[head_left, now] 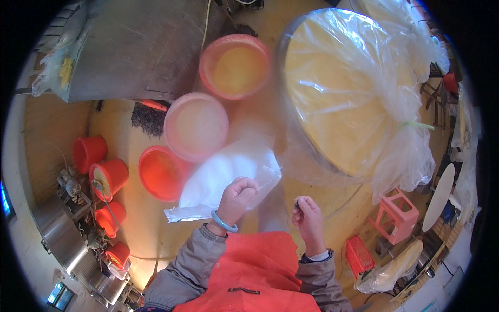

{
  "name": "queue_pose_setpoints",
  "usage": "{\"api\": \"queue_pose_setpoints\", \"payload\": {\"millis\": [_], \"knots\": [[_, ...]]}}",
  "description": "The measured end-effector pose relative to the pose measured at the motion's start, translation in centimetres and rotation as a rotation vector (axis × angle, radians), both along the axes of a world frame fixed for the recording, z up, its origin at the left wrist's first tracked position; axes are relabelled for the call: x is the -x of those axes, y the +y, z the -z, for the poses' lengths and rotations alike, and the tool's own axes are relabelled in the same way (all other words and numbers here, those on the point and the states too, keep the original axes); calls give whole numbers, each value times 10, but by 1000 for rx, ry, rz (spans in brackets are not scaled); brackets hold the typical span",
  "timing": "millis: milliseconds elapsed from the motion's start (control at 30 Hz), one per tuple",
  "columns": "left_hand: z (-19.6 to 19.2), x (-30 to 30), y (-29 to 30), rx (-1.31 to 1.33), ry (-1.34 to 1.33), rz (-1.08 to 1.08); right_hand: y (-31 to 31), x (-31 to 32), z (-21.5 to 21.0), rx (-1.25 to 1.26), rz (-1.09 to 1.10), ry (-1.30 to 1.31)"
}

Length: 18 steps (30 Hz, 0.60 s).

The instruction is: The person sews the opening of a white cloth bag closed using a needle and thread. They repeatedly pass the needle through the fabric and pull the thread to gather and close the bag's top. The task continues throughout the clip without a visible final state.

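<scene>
My left hand [236,200], with a pale blue bangle at the wrist, is closed in a fist on the edge of a white plastic bag [221,174]. The bag lies tilted in front of me, bulging toward the tubs. My right hand [310,221] is closed to the right of the bag, apart from it. A small dark thing shows at its thumb and finger; its kind is too small to tell. Against the bag's far left side stand an orange-red bucket [143,174] and a pink tub [170,122] with whitish contents.
A second pink tub [206,65] holds something yellow. At right, clear plastic [405,99] tied with a green strip covers a large round yellow surface. A metal cabinet [140,47] stands far left, red buckets [117,171] line the left side, and a pink stool [397,216] stands right.
</scene>
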<state>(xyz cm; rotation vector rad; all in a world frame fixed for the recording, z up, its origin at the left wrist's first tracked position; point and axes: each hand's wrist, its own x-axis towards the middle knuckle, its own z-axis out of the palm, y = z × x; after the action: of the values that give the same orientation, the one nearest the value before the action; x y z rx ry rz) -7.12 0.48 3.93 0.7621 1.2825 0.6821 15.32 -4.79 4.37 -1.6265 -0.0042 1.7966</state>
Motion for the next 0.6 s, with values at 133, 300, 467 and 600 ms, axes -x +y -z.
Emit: {"api": "queue_pose_setpoints", "payload": {"millis": [133, 300, 467, 600], "knots": [[-9, 0, 4, 151, -214, -55, 9, 6, -7, -55, -72, -91], [-19, -15, 15, 212, -417, -103, 39, 27, -10, -137, -343, -400], [-4, -29, 16, 208, -471, -189, 55, 45, -6, -292, -551, -666], [10, -28, 12, 260, -520, -236, 51, 44, -2, -276, -499, -707]]}}
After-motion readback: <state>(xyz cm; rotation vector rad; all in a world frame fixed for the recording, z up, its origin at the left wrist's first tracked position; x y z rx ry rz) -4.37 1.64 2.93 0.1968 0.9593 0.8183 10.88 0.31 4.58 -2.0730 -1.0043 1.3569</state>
